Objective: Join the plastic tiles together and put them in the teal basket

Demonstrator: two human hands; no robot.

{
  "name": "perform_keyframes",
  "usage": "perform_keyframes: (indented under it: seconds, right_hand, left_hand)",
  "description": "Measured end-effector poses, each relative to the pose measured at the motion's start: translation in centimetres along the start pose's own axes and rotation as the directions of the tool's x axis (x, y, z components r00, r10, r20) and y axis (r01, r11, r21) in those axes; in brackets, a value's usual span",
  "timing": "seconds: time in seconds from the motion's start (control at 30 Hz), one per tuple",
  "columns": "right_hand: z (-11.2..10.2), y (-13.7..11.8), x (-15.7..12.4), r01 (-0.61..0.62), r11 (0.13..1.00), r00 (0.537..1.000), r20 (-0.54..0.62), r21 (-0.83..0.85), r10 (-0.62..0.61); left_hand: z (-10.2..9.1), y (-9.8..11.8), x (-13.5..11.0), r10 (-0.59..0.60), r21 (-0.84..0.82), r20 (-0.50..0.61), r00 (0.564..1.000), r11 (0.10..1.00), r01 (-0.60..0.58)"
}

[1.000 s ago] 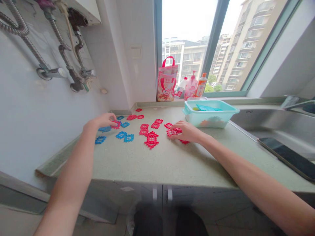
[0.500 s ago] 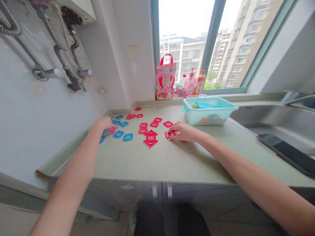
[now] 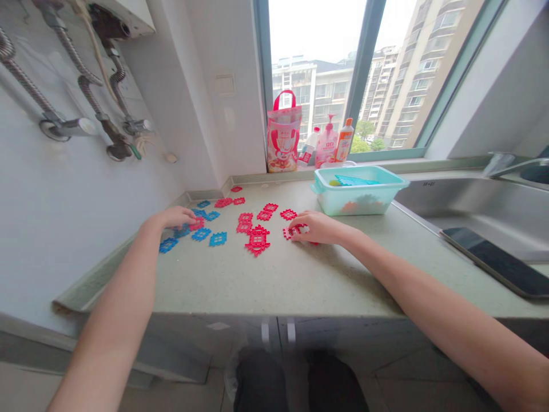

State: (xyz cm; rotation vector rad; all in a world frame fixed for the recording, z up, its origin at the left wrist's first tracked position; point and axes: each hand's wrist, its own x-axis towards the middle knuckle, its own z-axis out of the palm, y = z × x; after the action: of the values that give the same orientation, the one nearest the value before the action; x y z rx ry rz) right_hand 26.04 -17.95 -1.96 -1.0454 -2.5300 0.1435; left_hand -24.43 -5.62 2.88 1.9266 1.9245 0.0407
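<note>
My left hand (image 3: 175,217) is over the blue pieces at the left, its fingers closed on a red interlocking building piece (image 3: 198,224) with notched edges. Beneath and around it lie several blue building pieces (image 3: 218,238). Farther right, my right hand (image 3: 315,227) curls over red building pieces, with fingertips closed on one red piece (image 3: 288,233); part of the stack is hidden under the palm. Between the hands several red pieces (image 3: 258,240) lie flat, some overlapping. Another red piece (image 3: 288,214) sits just behind my right fingers.
A turquoise plastic bin (image 3: 355,197) holding more pieces stands behind my right hand. A phone (image 3: 493,260) lies by the sink (image 3: 463,209). On the windowsill are a pink bag (image 3: 283,140) and several bottles (image 3: 328,146). Pipes (image 3: 115,114) run along the left wall.
My left hand has shifted up and back a little with the red piece, uncovering a blue piece at the left. The right hand stays at its red pieces. The view has shifted slightly.
</note>
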Motion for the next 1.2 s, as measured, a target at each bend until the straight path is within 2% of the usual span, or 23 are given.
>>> perform_keyframes:
  seconds: [0.1, 0.2, 0.33, 0.4, 0.53, 0.63, 0.7, 0.73, 0.8, 0.83, 0.9, 0.97, 1.0, 1.07, 1.1, 1.13, 1.2]
  right_hand:
    - [-0.9, 0.6, -0.2, -0.037, 0.998, 0.996, -0.078, -0.042, 0.033]
    - [-2.3, 1.2, -0.6, -0.082, 0.992, 0.985, -0.159, -0.095, 0.067]
    - [-3.5, 1.6, -1.2, -0.194, 0.973, 0.974, -0.145, -0.125, 0.176]
    - [-3.6, 1.7, -1.3, -0.226, 0.965, 0.970, -0.123, -0.131, 0.210]
    - [-3.1, 1.8, -1.3, -0.222, 0.959, 0.972, -0.123, -0.177, 0.202]
    - [-2.5, 1.4, -1.2, -0.187, 0.966, 0.980, -0.105, -0.176, 0.170]
    - [-1.9, 0.9, -1.0, -0.128, 0.981, 0.990, -0.083, -0.147, 0.117]
    - [-1.6, 0.7, -0.9, -0.094, 0.987, 0.994, -0.074, -0.127, 0.085]
    - [-1.1, 0.4, -0.6, -0.026, 0.997, 0.998, -0.060, -0.074, 0.022]
    - [-0.8, 0.3, -0.5, 0.009, 0.999, 0.999, -0.052, -0.043, -0.011]
    - [-0.6, 0.3, -0.3, 0.064, 0.998, 0.998, -0.032, 0.019, -0.063]
    - [-0.8, 0.4, -0.2, 0.079, 0.995, 0.997, 0.007, 0.063, -0.079]
    - [-1.1, 0.4, -0.2, 0.067, 0.995, 0.997, 0.033, 0.078, -0.070]
    - [-1.8, 0.4, -0.4, 0.008, 0.996, 0.995, 0.094, 0.091, -0.017]
    - [-2.3, 0.3, -0.6, -0.035, 0.995, 0.992, 0.128, 0.090, 0.024]
    - [-2.8, 0.2, -0.8, -0.086, 0.993, 0.984, 0.162, 0.086, 0.071]
    - [-3.6, -0.2, -1.1, -0.185, 0.980, 0.960, 0.227, 0.072, 0.164]
  left_hand:
    - [0.0, -0.3, -0.1, -0.019, -0.043, 0.013, 1.000, 0.999, 0.019]
    - [0.2, 0.0, -0.3, -0.077, -0.061, -0.021, 0.997, 0.995, 0.076]
    - [0.5, 0.4, -0.3, -0.111, 0.039, -0.094, 0.989, 0.993, 0.116]
    - [0.5, 0.3, 0.1, -0.094, 0.094, -0.125, 0.988, 0.990, 0.106]
    - [-0.2, -0.3, 0.7, -0.029, 0.225, -0.195, 0.980, 0.971, 0.074]
    - [-1.0, 0.4, 0.3, 0.043, 0.299, -0.328, 0.944, 0.952, 0.060]
    - [-1.2, 2.2, -0.6, 0.126, 0.290, -0.419, 0.899, 0.957, 0.000]
    - [-1.1, 3.6, -1.2, 0.184, 0.261, -0.452, 0.873, 0.963, -0.068]
    - [0.2, 7.1, -2.9, 0.343, 0.150, -0.470, 0.813, 0.939, -0.309]
    - [1.4, 9.2, -3.8, 0.406, 0.045, -0.460, 0.790, 0.899, -0.436]
    - [4.7, 13.3, -5.7, 0.576, -0.171, -0.369, 0.730, 0.730, -0.662]
    - [8.6, 16.9, -7.6, 0.740, -0.239, -0.287, 0.608, 0.559, -0.794]
    - [10.5, 18.3, -8.3, 0.805, -0.208, -0.240, 0.542, 0.503, -0.839]
    - [13.3, 20.3, -9.5, 0.896, -0.027, -0.184, 0.405, 0.407, -0.913]
    - [14.2, 20.8, -9.8, 0.915, 0.068, -0.179, 0.362, 0.379, -0.923]
    - [14.6, 21.0, -10.1, 0.927, 0.157, -0.174, 0.331, 0.358, -0.920]
    - [14.6, 21.0, -10.4, 0.935, 0.275, -0.167, 0.312, 0.348, -0.896]
